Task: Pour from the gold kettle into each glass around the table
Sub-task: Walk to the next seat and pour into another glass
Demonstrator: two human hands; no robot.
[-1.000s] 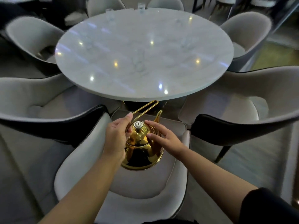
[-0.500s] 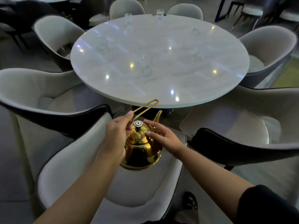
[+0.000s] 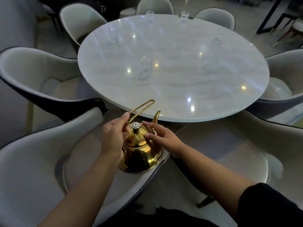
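Note:
The gold kettle (image 3: 142, 154) stands on the seat of the nearest chair (image 3: 49, 161), spout toward the round marble table (image 3: 180, 89). My left hand (image 3: 113, 136) grips the base of its wire handle. My right hand (image 3: 162, 138) rests on the lid and the kettle's right shoulder, fingers fairly straight. Several clear glasses stand on the table: one near the middle (image 3: 144, 68), one at the right (image 3: 209, 62), one at the left (image 3: 112, 36), two at the far edge (image 3: 150, 16) (image 3: 184, 17).
Grey upholstered chairs ring the table: one at the left (image 3: 32, 76), one at the right (image 3: 282, 89), one at the near right (image 3: 246, 153), more at the far side. Dark table legs (image 3: 268, 15) stand at the far right.
The view has shifted left and closer to the table. My hands stay on the kettle in the same hold; the kettle stays on the chair seat.

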